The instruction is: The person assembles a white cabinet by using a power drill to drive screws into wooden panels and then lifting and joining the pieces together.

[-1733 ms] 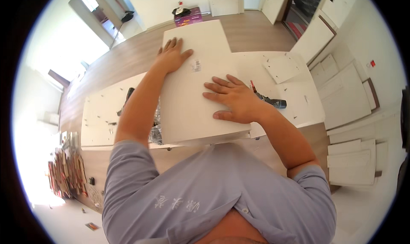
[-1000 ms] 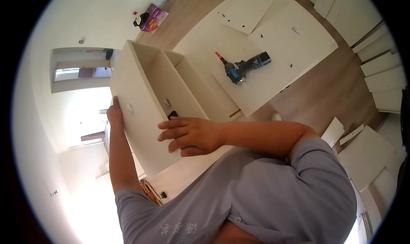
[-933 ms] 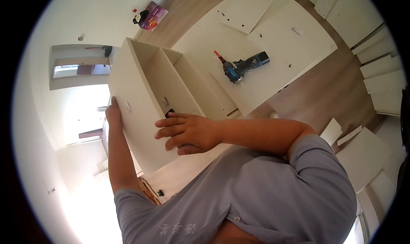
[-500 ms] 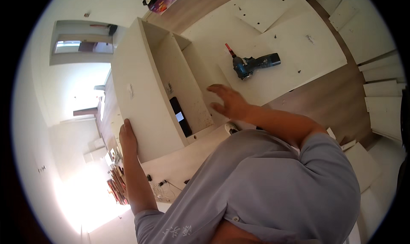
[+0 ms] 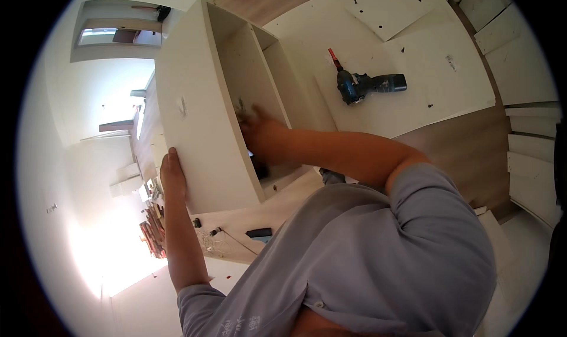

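Note:
A white open-fronted cabinet (image 5: 189,118) with an inner divider stands tilted in view at the centre left. My left hand (image 5: 172,173) holds the edge of its broad outer panel, some fingers hidden by the panel. My right hand (image 5: 260,133) reaches into the cabinet's opening and is smeared by motion, so its finger pose is unclear. Right beneath it lies a black phone (image 5: 260,169), mostly covered by the hand; whether they touch I cannot tell.
A blue-black cordless drill (image 5: 366,87) with a red-tipped bit lies on a large white panel (image 5: 407,110) at the right. Scattered fasteners and a smaller panel (image 5: 387,12) rest there too. More white boards (image 5: 531,166) line the far right. A cable (image 5: 236,241) runs along the lower left.
My right hand has moved left from outside the cabinet into its opening, covering most of the phone. My left hand remains on the panel edge. The view has shifted slightly.

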`<state>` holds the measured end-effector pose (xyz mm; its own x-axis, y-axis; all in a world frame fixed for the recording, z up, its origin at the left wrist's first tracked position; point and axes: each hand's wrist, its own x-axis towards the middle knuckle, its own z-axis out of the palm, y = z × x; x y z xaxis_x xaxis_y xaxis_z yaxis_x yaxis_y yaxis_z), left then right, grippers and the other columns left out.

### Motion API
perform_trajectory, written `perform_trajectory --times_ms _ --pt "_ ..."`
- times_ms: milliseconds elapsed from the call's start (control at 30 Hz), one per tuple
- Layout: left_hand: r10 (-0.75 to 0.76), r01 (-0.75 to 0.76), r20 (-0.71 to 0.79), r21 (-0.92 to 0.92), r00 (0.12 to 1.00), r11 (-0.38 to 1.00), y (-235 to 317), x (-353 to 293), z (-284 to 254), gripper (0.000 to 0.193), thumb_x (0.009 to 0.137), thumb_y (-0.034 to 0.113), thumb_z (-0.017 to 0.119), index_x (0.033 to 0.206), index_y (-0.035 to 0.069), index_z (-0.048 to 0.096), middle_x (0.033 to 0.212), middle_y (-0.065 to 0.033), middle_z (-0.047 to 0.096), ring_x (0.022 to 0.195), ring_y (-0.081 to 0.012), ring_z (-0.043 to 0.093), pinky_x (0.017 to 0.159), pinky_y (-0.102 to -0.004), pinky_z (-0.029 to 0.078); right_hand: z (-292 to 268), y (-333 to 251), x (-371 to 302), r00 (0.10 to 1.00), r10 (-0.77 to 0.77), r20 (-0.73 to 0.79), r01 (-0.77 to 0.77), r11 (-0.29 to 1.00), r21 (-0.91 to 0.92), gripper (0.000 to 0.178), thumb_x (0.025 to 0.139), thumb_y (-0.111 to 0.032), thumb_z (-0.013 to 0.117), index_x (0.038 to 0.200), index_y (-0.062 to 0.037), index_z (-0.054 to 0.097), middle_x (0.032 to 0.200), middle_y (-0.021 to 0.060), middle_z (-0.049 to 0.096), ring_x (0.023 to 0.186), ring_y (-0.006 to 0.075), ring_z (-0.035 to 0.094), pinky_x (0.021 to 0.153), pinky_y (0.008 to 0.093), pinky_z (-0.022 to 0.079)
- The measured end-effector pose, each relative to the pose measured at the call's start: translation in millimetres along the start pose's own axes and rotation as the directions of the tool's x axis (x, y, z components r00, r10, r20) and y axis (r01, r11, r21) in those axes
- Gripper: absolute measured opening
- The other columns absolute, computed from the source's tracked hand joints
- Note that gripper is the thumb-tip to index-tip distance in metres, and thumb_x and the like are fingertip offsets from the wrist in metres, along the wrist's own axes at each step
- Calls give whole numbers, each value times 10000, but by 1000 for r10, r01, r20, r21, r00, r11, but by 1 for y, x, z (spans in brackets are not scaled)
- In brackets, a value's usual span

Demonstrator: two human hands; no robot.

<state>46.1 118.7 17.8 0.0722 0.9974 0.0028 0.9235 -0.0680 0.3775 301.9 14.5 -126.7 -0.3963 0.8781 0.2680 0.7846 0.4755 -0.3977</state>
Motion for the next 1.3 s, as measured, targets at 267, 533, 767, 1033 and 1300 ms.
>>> perform_trajectory --times_ms 267,533,767,1033,1300 --pt "65 -65 12 11 998 998 12 3 1 570 1107 451 403 997 -52 648 873 -169 670 806 -279 602 794 -419 487 89 -12 36 967 -227 -116 244 956 162 562 961 -500 580 1466 -254 583 1622 111 404 1578 359 167 1206 721 94" --pt "103 -103 4 37 995 994 12 -2 0 575 1101 451 401 1059 -67 646 949 -232 685 865 -349 629 831 -442 490 -17 26 -36 999 28 43 -32 995 93 380 857 -281 741 1233 -225 739 1620 138 376 1530 352 286 1231 569 245" --pt "62 -63 45 4 997 998 3 0 -3 573 1082 458 434 1134 -72 644 1067 -269 686 970 -374 638 904 -442 482 -26 48 -63 877 459 -144 -380 845 376 632 750 -144 779 1359 -93 614 1501 159 492 1321 368 535 1113 414 447" --pt "99 -97 41 -48 994 994 -1 1 -3 537 1083 431 451 1104 -77 625 1038 -284 669 937 -383 626 887 -454 478 -45 121 -277 466 810 -355 -618 585 525 789 686 -180 863 1392 -28 545 1354 195 565 1232 330 624 1026 412 514" --pt "102 -99 43 -65 994 993 -12 11 3 553 1092 434 430 1052 -90 602 993 -278 655 901 -382 610 861 -465 476 -47 168 -398 -46 890 -453 -861 194 470 787 709 -188 875 1401 -81 518 1481 148 439 1335 344 523 1100 419 487"
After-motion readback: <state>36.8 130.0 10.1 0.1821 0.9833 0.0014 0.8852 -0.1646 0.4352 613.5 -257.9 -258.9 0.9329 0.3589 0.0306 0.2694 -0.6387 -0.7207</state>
